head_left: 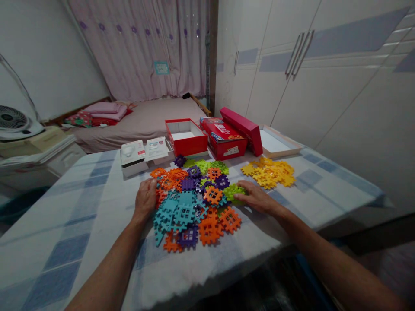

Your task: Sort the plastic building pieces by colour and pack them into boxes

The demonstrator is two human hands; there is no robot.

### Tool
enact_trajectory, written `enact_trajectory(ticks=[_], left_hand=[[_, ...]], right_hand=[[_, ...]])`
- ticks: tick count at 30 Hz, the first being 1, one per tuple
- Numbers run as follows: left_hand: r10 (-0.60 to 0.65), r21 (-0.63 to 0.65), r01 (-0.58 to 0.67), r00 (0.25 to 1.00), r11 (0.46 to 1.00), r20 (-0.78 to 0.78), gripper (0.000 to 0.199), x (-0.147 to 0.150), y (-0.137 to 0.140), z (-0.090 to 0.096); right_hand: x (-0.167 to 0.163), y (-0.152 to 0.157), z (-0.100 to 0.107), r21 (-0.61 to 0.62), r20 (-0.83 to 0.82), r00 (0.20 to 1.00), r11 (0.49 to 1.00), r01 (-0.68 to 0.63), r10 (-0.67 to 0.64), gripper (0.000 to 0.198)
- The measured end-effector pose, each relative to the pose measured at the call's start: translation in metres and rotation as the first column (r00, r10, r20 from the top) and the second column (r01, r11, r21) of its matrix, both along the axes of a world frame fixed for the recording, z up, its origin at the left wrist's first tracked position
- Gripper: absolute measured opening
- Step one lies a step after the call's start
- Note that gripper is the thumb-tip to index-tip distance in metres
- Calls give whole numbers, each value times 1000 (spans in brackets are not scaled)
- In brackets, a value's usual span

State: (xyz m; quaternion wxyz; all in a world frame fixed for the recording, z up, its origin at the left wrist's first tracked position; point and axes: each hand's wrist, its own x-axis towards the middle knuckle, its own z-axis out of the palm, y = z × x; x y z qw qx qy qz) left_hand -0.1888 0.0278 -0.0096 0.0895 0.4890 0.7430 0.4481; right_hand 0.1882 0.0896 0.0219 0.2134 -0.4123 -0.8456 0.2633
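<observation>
Plastic interlocking building tiles with notched edges lie in a mixed pile in front of me. Teal tiles (177,209) are at its near left, orange tiles (209,229) at the near right, purple tiles (188,185) in the middle. My left hand (145,201) rests at the pile's left edge, fingers bent loosely against the orange-red tiles; its fingertips are partly hidden. On the other side, my right hand (254,196) has its thumb and fingers on a lime green tile (234,192) at the pile's right edge. A separate heap of yellow tiles (270,173) lies beyond the right hand.
Behind the pile stand an open red box (191,149), a red printed box (227,149) with a dark pink lid (243,129) leaning on it, and a shallow tray (282,151). White small boxes (134,168) are at the left. A checked cloth (106,242) covers the table.
</observation>
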Motion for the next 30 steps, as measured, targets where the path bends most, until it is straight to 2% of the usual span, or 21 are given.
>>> enact_trajectory(ticks=[3,7,10,14,19,21,23,26,30], left_hand=[[1,4,-1,1000,1000,-12,44,0,1,0],[6,6,-6,1000,1000,0,44,0,1,-1],[0,6,0,1000,1000,-2,44,0,1,0],[3,-10,-3,1000,1000,-4,42,1,0,1],[7,-18,-8,1000,1000,-16,42,-1,0,1],[1,-25,-2,1000,1000,-24,42,-3,0,0],[-8,-45,6,1000,999,-25,44,-3,0,0],[-7,-73,5,1000,997,-22,50,-4,-1,2],[-1,-89,-2,1000,996,-26,47,-5,-2,2]], right_hand=[[-1,-7,-2,40,-4,1000,999,-17,17,22],[-3,-17,-3,41,-126,992,999,11,-6,18],[-2,-20,-5,-18,-210,976,998,52,-55,24],[-1,-26,-6,-134,-195,972,985,109,-134,26],[8,-41,2,-172,-321,912,963,208,-254,22],[23,-41,8,-182,-422,838,938,294,-345,24],[46,-33,12,-190,-513,728,887,421,-455,26],[95,-7,11,-216,-617,534,777,592,-578,32],[162,33,1,-390,-710,233,646,656,-665,40]])
